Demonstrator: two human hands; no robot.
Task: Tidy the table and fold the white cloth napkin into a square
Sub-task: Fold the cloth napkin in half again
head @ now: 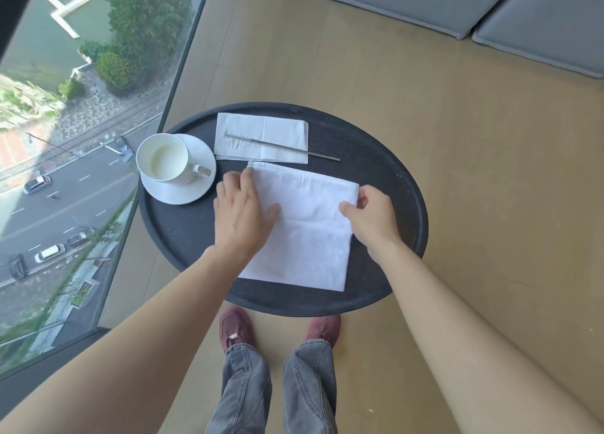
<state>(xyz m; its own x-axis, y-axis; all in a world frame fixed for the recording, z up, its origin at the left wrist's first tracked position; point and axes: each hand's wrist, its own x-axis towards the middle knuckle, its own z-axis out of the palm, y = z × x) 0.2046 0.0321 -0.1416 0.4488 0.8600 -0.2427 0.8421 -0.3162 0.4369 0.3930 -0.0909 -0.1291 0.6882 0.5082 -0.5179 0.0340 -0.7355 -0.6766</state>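
Wood floor [457, 172] is taking up most of the view, with two grey cushions [441, 5] sitting side by side on it at the far end. On my left a glass wall [183, 74] is running down to the floor, looking out from high up. A road [65, 198] is showing below, with a white car [49, 252] and a dark car [17, 266] near each other by the kerb. Trees [147, 18] are standing further up. I'm wearing maroon shoes [236, 327] and grey jeans [307, 388].

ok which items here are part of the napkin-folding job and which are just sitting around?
In the job:
white cloth napkin
left hand, flat on it
right hand, pinching its right edge
round black table

Just lying about:
cup on saucer
paper napkin
thin brush across it
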